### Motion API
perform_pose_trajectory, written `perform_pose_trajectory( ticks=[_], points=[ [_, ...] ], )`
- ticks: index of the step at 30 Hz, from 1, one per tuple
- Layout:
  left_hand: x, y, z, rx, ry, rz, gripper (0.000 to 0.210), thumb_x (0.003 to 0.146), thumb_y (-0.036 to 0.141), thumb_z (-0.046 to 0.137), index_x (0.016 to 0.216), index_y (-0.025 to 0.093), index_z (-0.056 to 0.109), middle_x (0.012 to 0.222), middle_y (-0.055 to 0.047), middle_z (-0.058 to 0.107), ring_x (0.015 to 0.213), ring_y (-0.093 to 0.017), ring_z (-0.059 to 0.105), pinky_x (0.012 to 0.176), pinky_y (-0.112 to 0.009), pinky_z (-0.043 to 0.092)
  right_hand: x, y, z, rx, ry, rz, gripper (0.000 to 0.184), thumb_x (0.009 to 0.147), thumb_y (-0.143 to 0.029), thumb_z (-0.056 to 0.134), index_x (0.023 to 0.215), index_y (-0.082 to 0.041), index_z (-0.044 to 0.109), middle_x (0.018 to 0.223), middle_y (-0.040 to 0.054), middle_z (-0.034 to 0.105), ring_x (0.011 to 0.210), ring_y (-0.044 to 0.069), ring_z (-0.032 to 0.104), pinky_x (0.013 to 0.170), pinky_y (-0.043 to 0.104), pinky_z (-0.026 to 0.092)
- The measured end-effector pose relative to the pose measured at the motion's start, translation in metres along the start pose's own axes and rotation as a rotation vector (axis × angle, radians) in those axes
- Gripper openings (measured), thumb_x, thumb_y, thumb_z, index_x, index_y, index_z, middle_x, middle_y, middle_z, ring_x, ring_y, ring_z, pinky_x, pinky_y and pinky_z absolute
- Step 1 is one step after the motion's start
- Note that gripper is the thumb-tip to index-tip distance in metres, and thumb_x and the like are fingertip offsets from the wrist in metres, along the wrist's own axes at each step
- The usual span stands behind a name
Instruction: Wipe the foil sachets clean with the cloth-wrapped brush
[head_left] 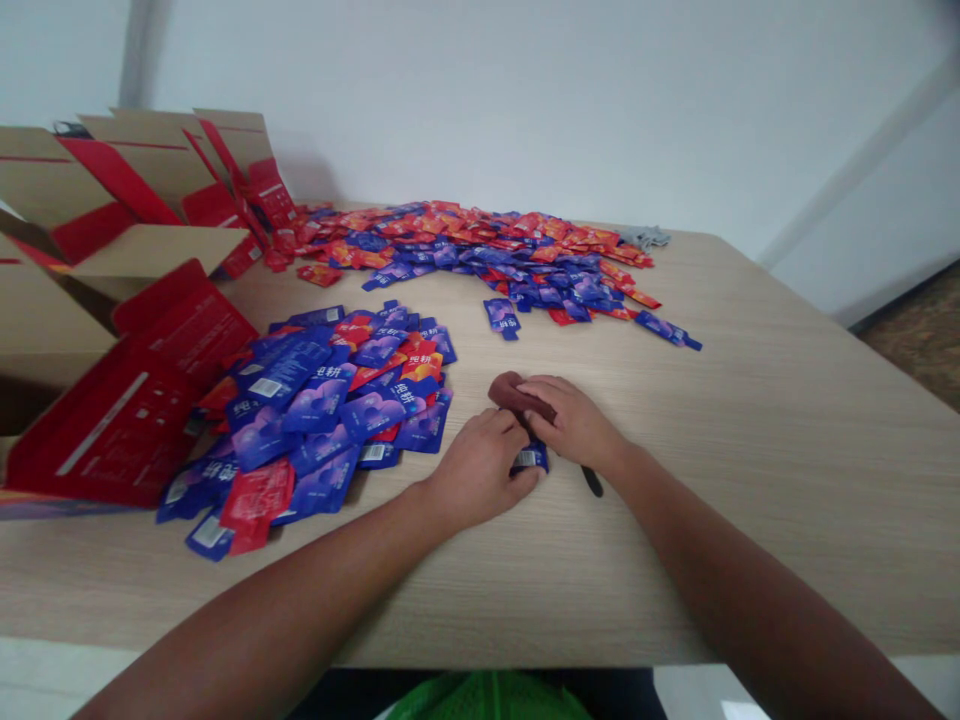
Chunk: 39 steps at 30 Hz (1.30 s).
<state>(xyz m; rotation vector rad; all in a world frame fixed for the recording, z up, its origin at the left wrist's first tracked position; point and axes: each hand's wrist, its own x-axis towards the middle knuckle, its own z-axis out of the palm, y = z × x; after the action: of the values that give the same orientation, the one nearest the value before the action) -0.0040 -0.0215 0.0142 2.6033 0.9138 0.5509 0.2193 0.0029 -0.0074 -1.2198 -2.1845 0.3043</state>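
Left hand gripping one blue packet; right hand gripping one brown object.

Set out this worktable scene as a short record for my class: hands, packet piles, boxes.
Left hand: on a blue packet
Right hand: gripping a reddish-brown item, kind unclear
Near pile: blue and red packets, left of the hands
Far pile: blue and red-orange packets
Boxes: red outside, flaps open, at left

Red cardboard boxes (flaps raised) stand near a pale wall.
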Motion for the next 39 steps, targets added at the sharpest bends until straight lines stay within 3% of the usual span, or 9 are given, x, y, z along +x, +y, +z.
perform_pose_trajectory(
  ticks=[7, 13, 15, 19, 21, 39],
  points=[
    [0.001, 0.002, -0.002, 0.047, -0.011, 0.002, 0.025, 0.095, 0.043, 0.072, 0.102, 0.019, 0.069, 0.111, -0.012, 0.068, 0.107, -0.031, 0.063, 0.097, -0.046, 0.052, 0.001, 0.012, -0.004, -0.052, 0.066, 0.056, 0.038, 0.096, -0.022, 0.062, 0.133, -0.024, 0.067, 0.137, 0.0120, 0.071, 0.126, 0.032, 0.065, 0.111, 0.057, 0.053],
    [0.000, 0.001, -0.002, 0.037, -0.006, -0.001, 0.025, 0.094, 0.044, 0.073, 0.103, 0.020, 0.070, 0.111, -0.011, 0.068, 0.107, -0.031, 0.063, 0.097, -0.047, 0.052, -0.002, -0.003, -0.007, 0.028, 0.279, 0.042, 0.041, 0.098, -0.025, 0.061, 0.138, -0.027, 0.067, 0.143, 0.0116, 0.068, 0.132, 0.031, 0.064, 0.116, 0.056, 0.052],
    [0.000, 0.001, -0.002, 0.016, -0.006, -0.003, 0.025, 0.094, 0.043, 0.073, 0.106, 0.021, 0.071, 0.112, -0.011, 0.068, 0.108, -0.031, 0.063, 0.098, -0.048, 0.052, -0.002, -0.010, -0.007, 0.043, 0.246, 0.005, 0.043, 0.097, -0.024, 0.062, 0.139, -0.028, 0.066, 0.145, 0.0110, 0.067, 0.133, 0.032, 0.064, 0.116, 0.056, 0.052],
    [-0.001, 0.001, -0.001, -0.027, 0.012, 0.000, 0.030, 0.092, 0.039, 0.075, 0.116, 0.022, 0.071, 0.119, -0.011, 0.067, 0.115, -0.031, 0.062, 0.103, -0.048, 0.052, -0.001, -0.012, -0.002, 0.045, 0.007, -0.031, 0.045, 0.095, -0.020, 0.061, 0.138, -0.028, 0.067, 0.141, 0.0104, 0.069, 0.129, 0.031, 0.065, 0.113, 0.056, 0.053],
    [-0.001, 0.000, -0.001, -0.035, 0.010, 0.003, 0.031, 0.092, 0.039, 0.074, 0.118, 0.022, 0.071, 0.120, -0.011, 0.066, 0.115, -0.031, 0.062, 0.103, -0.048, 0.052, 0.000, -0.010, -0.001, 0.045, -0.040, -0.022, 0.045, 0.095, -0.019, 0.060, 0.139, -0.026, 0.066, 0.141, 0.0111, 0.069, 0.129, 0.031, 0.064, 0.113, 0.056, 0.052],
    [0.000, 0.000, -0.001, -0.008, -0.001, -0.002, 0.027, 0.093, 0.042, 0.073, 0.111, 0.021, 0.071, 0.116, -0.012, 0.068, 0.111, -0.032, 0.063, 0.099, -0.048, 0.053, 0.000, 0.001, -0.002, 0.004, -0.011, 0.004, 0.044, 0.096, -0.021, 0.061, 0.140, -0.025, 0.064, 0.143, 0.0113, 0.068, 0.131, 0.031, 0.064, 0.114, 0.055, 0.051]
  ],
)
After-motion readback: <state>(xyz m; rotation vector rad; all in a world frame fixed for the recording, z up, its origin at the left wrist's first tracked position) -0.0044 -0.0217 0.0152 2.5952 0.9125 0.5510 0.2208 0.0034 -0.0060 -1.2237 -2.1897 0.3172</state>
